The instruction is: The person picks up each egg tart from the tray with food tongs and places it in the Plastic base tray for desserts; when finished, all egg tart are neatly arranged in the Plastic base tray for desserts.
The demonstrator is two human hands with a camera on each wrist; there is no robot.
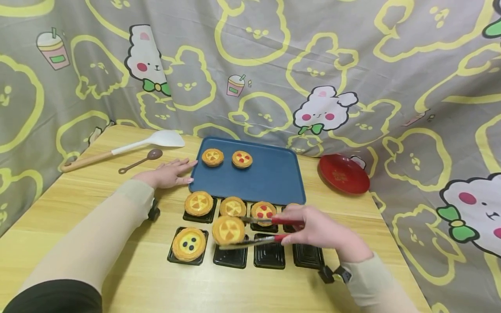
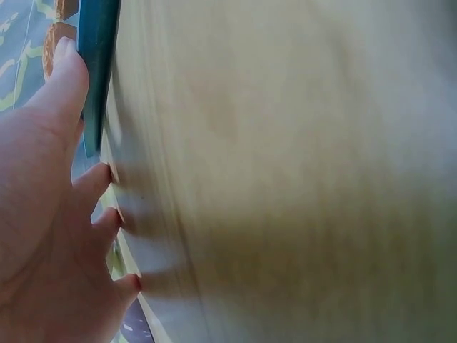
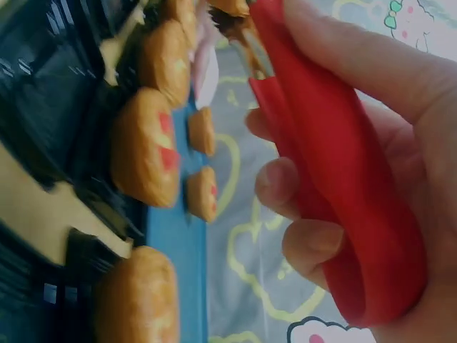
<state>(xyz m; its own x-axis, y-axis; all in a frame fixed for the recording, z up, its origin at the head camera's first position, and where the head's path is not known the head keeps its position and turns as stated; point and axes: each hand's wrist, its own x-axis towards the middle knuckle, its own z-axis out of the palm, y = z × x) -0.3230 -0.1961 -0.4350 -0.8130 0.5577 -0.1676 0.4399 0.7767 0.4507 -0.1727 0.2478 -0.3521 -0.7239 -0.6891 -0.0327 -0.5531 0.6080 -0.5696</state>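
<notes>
My right hand (image 1: 313, 228) grips red-handled tongs (image 3: 335, 164), whose tips pinch a toy egg tart (image 1: 228, 230) with a triangle pattern. It hangs above the second black base (image 1: 231, 257) of the front row. My left hand (image 1: 166, 174) lies with spread fingers at the left edge of the blue tray (image 1: 274, 169), its thumb touching the rim in the left wrist view. On the tray sit a triangle-patterned tart (image 1: 212, 157) and a red-dotted tart (image 1: 242, 159). A dark-dotted tart (image 1: 189, 244) occupies the front-left base.
Behind, a row of black bases bears tarts (image 1: 198, 203); the rightmost is partly hidden by my right hand. Two more front bases (image 1: 269, 252) hold no tart. A white spatula (image 1: 166, 138) and brown spoon (image 1: 154, 154) lie left, a red plate (image 1: 344, 174) right. Patterned cloth hangs behind.
</notes>
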